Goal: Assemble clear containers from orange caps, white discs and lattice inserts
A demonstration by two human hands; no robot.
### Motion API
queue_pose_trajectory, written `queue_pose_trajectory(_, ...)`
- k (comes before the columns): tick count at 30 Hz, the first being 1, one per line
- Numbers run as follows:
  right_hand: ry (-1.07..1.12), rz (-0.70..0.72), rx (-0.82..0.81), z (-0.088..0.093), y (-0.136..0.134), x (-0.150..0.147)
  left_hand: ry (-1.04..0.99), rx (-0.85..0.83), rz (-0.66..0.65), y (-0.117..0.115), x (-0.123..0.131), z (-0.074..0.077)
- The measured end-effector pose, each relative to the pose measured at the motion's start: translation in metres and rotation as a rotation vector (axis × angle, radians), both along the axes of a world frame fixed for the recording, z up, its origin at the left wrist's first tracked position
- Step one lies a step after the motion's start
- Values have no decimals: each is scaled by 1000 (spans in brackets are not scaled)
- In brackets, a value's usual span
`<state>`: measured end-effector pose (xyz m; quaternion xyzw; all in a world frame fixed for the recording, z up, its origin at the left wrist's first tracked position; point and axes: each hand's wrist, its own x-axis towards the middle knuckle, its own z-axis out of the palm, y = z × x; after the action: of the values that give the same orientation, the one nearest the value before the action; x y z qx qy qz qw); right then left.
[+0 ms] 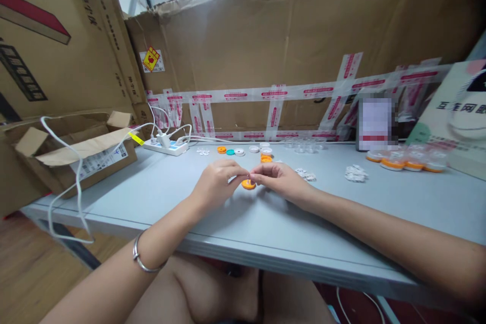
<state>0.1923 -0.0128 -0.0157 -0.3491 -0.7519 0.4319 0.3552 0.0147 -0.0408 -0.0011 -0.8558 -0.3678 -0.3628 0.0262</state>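
My left hand (219, 180) and my right hand (280, 180) meet at their fingertips over the table. Both are closed in a pinch; whatever sits between the fingers is too small to make out. Right beneath the fingertips lies a round orange disc-shaped part (248, 185), partly covered by them. Just behind, an orange ring-like part (266, 159) and white round parts (266, 151) lie together. A small pile of white pieces (306, 175) is beyond my right hand.
At the back left are an orange disc (221, 150), a teal disc (230, 152) and a power strip (167, 147) with white cables. An open carton (102, 162) stands left. To the right lie white pieces (356, 173), a phone-like device (375, 121) and clear-topped orange containers (412, 158).
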Motion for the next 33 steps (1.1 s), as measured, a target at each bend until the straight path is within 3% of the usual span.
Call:
queue_pose_trajectory(7, -118, -193, 105, -7, 16, 9, -95, -226, 73, 11, 2, 1)
queue_pose_trajectory(12, -222, -205, 191, -8, 16, 11, -97, -368, 82, 32, 3, -4)
queue_pose_trajectory(16, -259, -184, 203, -6, 13, 10, -108, -438, 68, 36, 2, -6)
queue_pose_trajectory(33, -238, -140, 147, -15, 15, 4, -22, -474, 100, 30, 5, -5)
